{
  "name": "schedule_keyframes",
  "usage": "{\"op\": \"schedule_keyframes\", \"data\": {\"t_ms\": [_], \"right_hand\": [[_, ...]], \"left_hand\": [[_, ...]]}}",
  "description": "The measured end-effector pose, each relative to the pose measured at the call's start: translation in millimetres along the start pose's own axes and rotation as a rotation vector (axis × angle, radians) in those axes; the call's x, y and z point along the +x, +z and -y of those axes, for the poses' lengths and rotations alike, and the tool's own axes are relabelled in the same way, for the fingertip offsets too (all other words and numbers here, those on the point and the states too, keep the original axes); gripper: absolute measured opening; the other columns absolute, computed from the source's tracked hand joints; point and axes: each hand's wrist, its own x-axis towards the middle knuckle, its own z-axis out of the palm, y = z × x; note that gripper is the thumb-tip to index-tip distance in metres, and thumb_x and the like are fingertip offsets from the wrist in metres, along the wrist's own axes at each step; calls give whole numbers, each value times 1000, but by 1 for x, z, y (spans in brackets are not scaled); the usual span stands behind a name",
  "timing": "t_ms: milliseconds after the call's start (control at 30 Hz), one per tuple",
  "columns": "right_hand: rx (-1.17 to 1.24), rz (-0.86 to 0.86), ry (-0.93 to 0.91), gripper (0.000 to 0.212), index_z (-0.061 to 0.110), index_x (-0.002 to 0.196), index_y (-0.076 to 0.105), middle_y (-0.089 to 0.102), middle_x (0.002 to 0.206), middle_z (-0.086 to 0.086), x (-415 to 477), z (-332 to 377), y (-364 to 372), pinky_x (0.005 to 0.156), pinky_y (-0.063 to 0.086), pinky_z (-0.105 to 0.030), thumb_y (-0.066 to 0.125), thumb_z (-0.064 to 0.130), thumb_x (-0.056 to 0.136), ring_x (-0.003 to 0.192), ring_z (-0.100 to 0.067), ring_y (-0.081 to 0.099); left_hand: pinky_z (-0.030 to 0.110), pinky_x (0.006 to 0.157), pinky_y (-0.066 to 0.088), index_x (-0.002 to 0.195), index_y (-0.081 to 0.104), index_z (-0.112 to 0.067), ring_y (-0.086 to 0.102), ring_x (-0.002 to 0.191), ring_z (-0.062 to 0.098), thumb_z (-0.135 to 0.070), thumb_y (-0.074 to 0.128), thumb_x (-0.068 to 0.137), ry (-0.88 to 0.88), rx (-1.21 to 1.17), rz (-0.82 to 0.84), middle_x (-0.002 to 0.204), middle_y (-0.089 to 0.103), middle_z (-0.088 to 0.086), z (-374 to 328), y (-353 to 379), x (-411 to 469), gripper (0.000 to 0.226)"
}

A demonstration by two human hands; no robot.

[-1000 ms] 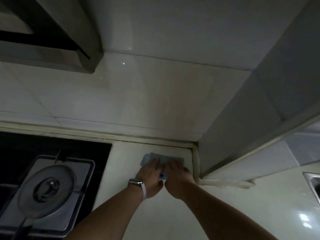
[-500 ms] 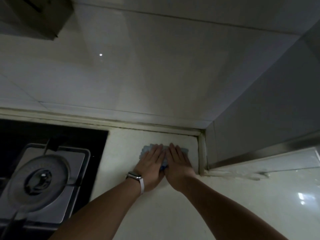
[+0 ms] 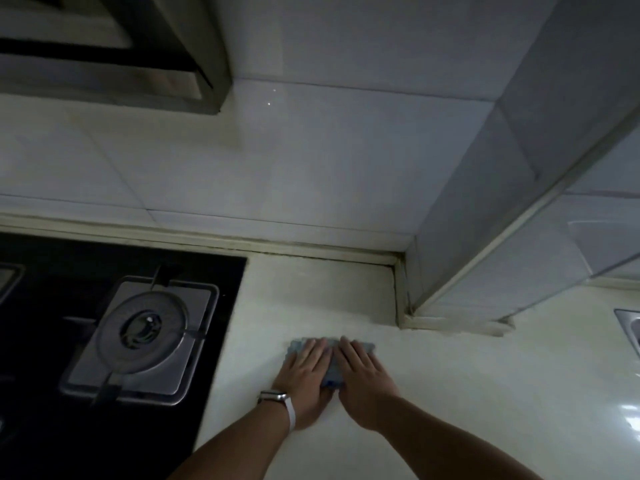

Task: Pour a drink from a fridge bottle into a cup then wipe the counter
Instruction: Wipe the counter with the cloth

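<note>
gas hob (image 3: 138, 337) left | range hood (image 3: 114, 53) above | sink (image 3: 628, 330) right edge

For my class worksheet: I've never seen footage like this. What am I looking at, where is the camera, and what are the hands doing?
There is no machine: a person wears a wide-angle camera on the head, looking down at their own arms. The left hand, with a watch on its wrist, and the right hand press flat on a bluish cloth on the pale counter. Nothing is gripped. A gas hob sits to the left, a sink corner at the right.
</note>
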Motion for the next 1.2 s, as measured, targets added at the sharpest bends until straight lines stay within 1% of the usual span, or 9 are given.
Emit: {"op": "schedule_keyframes", "data": {"t_ms": [400,500,600,667,767,900,1033,1100,1200], "right_hand": [[31,44,-38,70,17,157,-1,-10,165,-5,-87,30,62,122,-2,-39,37,32,101,152,-24,-9],[53,-1,-38,68,18,157,0,-9,165,-5,-99,34,77,120,-5,-38,35,36,102,152,-23,-10],[57,-49,-20,67,19,157,0,-9,166,-4,-112,37,93,116,-8,-34,33,38,102,152,-23,-10],[52,-53,-2,67,19,157,0,-11,165,-2,-121,38,102,114,-11,-33,32,38,102,152,-22,-10],[44,-67,5,68,17,157,0,-13,164,-1,-130,37,110,112,-14,-33,32,38,101,152,-23,-11],[20,-56,20,66,13,157,-2,-12,165,-7,-138,33,115,112,-15,-35,22,40,101,151,-26,-14],[5,-24,27,65,11,157,0,-13,164,-8,-147,21,112,116,-11,-37,20,38,101,151,-27,-13],[5,-26,18,62,11,156,14,-4,163,-6,-153,11,109,119,2,-41,28,34,100,152,-29,0],[24,-34,45,62,14,137,57,31,152,-6,-164,-15,116,106,39,-42,35,38,84,136,-30,47]], "left_hand": [[41,122,0,157,1,-22,-10,151,15,-45,31,101,-5,-41,71,164,-8,-9,-25,48,-97,67],[39,117,27,152,32,-23,23,148,12,-45,38,94,38,-1,-4,155,10,-16,-25,61,-110,62],[34,88,55,123,69,-25,62,119,12,-51,42,78,36,34,-29,139,53,-10,-29,73,-122,59],[37,95,52,130,64,-25,56,126,11,-49,41,82,41,-8,-75,142,53,-9,-35,78,-131,58],[44,116,25,152,30,-24,19,147,10,-44,36,95,32,-3,-101,154,9,-14,-49,81,-138,61],[40,121,4,157,9,-22,-4,152,14,-41,30,102,-22,-35,34,165,-2,-8,-66,85,-139,62],[40,120,1,157,6,-23,-8,151,14,-56,3,88,-29,-9,14,162,-11,-10,-83,90,-140,76],[40,120,1,157,6,-23,-8,151,15,-59,-9,73,-35,3,51,164,-7,-8,-97,93,-138,93],[40,120,3,157,9,-22,-5,151,15,-60,-7,74,-52,-18,82,161,-8,-12,-123,94,-133,93]]}}
